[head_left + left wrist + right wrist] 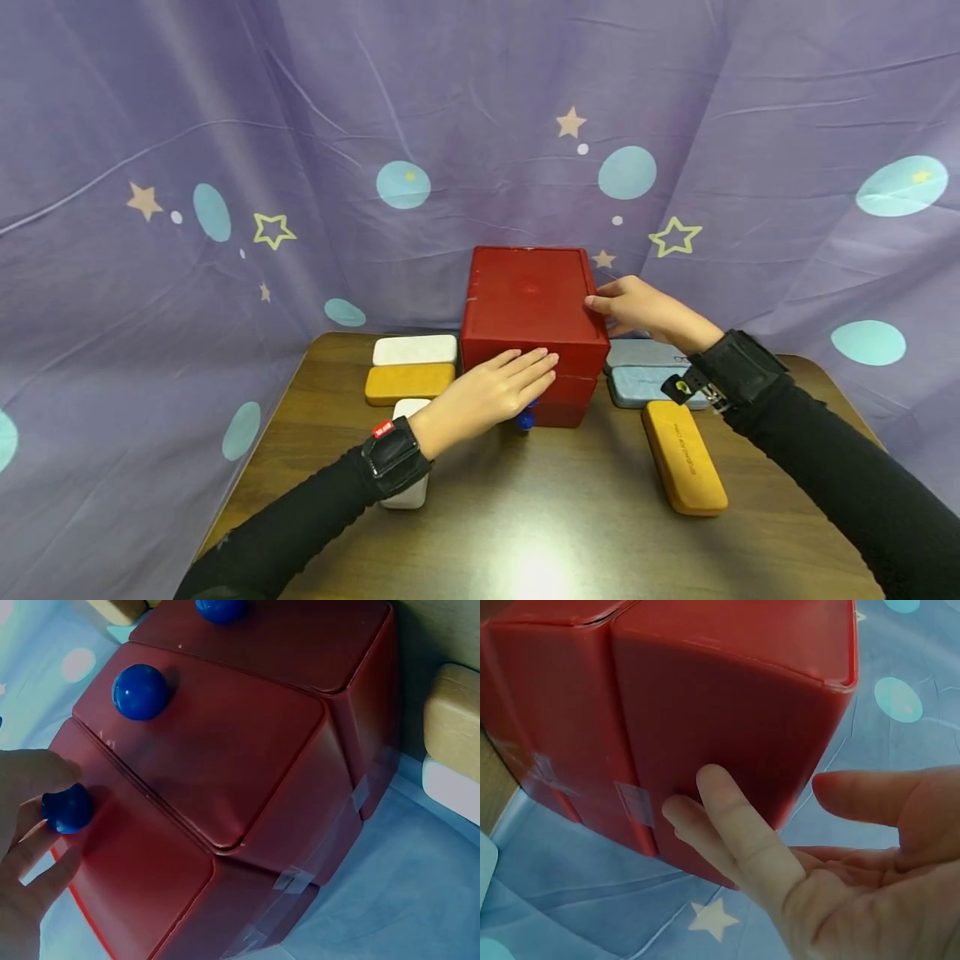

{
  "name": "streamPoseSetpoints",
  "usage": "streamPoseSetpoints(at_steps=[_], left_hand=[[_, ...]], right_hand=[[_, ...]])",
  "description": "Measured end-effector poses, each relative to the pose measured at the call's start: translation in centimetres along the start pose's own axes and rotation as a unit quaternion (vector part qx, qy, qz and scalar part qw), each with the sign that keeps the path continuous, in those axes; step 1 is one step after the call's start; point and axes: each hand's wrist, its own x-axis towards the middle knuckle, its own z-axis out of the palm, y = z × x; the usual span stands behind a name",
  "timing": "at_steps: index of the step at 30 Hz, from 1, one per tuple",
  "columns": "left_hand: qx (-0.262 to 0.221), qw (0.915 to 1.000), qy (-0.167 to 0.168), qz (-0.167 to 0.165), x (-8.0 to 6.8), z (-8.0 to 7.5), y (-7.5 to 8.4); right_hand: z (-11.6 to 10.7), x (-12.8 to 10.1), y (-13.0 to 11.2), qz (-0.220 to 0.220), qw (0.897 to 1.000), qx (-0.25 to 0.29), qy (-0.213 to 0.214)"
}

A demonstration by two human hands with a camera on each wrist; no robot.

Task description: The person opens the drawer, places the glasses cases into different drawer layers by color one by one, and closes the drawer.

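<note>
A red box of stacked drawers [528, 292] stands at the back middle of the table, with round blue knobs on its front. In the left wrist view all the drawer fronts sit flush. My left hand [498, 387] reaches across the front of the top drawer, fingers nearly straight. Its thumb and fingers lie around the top blue knob [67, 808], fingertips right at the drawer front. My right hand [637, 308] rests at the box's right side. Its fingers [739, 817] lie extended against the red side, the thumb apart from them.
Left of the box lie a white case [415, 350], a mustard case [409, 384] and another white case [408, 493] partly behind my left wrist. To the right are a grey case [645, 353], a light blue case [648, 387] and a mustard case [684, 458]. A purple curtain [480, 100] hangs behind.
</note>
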Motion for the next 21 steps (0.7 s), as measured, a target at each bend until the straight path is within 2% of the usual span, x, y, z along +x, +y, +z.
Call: streamPoseSetpoints(at_steps=[6,12,21], left_hand=[[0.025,0.9995,0.011,0.018,0.1,0.3,-0.2],[0.051,0.9977,0.024,0.038,0.3,0.3,-0.6],[0.078,0.9911,0.081,0.071,1.1,1.1,-1.2]], right_hand=[[0.2,0.5,0.1,0.025,1.0,0.012,-0.001],[0.7,0.6,0.3,0.027,1.0,0.009,0.002],[1.2,0.5,0.4,0.02,1.0,-0.004,0.023]])
